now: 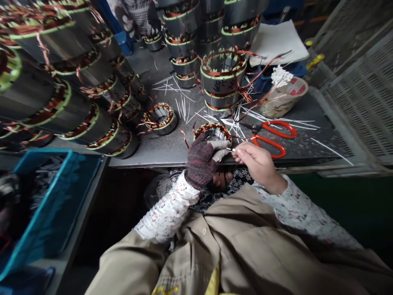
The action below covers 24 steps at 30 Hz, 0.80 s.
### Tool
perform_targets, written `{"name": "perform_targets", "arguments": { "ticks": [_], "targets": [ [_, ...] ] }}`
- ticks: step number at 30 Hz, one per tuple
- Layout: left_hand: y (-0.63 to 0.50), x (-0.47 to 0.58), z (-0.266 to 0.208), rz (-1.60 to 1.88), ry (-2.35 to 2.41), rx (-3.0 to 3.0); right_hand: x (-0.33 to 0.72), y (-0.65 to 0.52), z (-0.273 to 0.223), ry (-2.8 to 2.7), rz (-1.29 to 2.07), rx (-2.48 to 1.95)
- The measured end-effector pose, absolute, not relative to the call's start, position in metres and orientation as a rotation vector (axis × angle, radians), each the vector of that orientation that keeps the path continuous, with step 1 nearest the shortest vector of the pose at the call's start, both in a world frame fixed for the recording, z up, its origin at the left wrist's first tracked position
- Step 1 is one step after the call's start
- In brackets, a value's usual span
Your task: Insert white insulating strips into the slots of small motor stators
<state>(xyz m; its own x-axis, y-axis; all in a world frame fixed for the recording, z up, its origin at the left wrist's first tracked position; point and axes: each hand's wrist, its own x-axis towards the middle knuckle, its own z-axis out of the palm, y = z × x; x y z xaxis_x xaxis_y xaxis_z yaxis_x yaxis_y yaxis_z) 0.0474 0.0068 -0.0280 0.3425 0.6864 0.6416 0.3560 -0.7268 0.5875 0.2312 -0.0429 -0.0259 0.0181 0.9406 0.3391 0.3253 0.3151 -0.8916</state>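
Observation:
A small motor stator (212, 129) with copper windings and a green rim stands at the bench's near edge. My left hand (204, 157), in a dark knitted glove with pale fingertips, is closed around its near side. Just right of it, my bare right hand (256, 160) pinches a short white tube (233, 150) close to the left fingertips. Whether a wire runs inside the tube is too small to tell. Red-handled scissors (270, 137) lie beyond my right hand, their blades pointing toward the stator. Thin white tubes (184, 110) are scattered over the bench.
Another small stator (159, 119) stands to the left, near tall stator stacks (64, 49). A stacked pair (223, 78) trails copper wires. At right are a tub (284, 98) and grey crates (365, 86). A blue bin (82, 176) sits lower left. A co-worker's gloved hands (153, 20) show across the bench.

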Motion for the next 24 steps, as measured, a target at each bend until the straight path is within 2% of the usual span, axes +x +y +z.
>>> {"name": "perform_targets", "arguments": {
  "ticks": [5,13,18,24],
  "targets": [
    [0.008,0.047,-0.027,1.346,0.883,2.320,0.231,-0.034,-0.023,-1.621,0.644,-1.260],
    [0.008,0.046,-0.027,1.339,0.909,2.367,0.234,-0.036,-0.022,-1.584,0.703,-1.132],
    [0.010,0.045,-0.032,1.301,0.888,2.379,0.231,-0.027,-0.024,-1.693,0.572,-1.257],
    [0.011,0.040,-0.035,1.255,0.870,2.506,0.224,-0.026,-0.019,-1.714,0.569,-1.373]
  ]
}}
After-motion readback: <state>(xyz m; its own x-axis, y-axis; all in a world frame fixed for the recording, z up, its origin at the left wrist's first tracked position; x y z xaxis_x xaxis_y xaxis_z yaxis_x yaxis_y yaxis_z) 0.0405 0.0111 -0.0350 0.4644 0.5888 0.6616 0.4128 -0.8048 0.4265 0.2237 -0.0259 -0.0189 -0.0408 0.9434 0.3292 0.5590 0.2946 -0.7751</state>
